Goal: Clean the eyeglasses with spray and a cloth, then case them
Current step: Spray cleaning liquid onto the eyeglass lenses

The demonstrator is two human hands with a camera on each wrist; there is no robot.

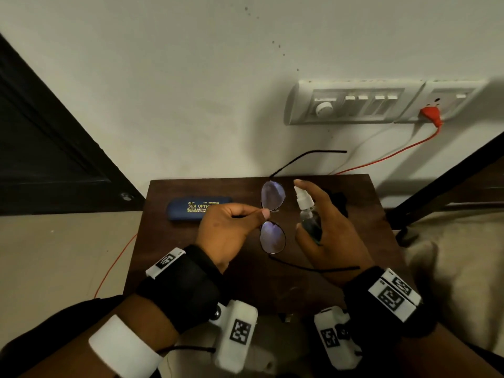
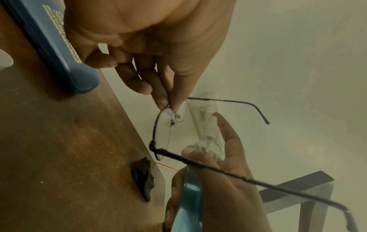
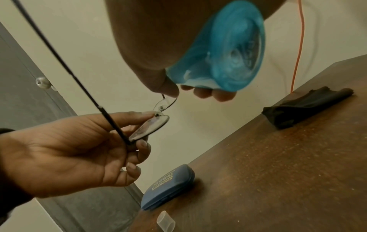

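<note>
Brown wooden table (image 1: 191, 268) against white wall (image 1: 191, 91) bears blue case (image 1: 188, 210).

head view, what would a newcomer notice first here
The glasses, held up mid-frame over the table, pinched at the bridge by the left hand. Right beside them, the right hand grips a spray bottle, nozzle toward the lenses. Behind lie a closed blue case and a dark cloth.
</note>
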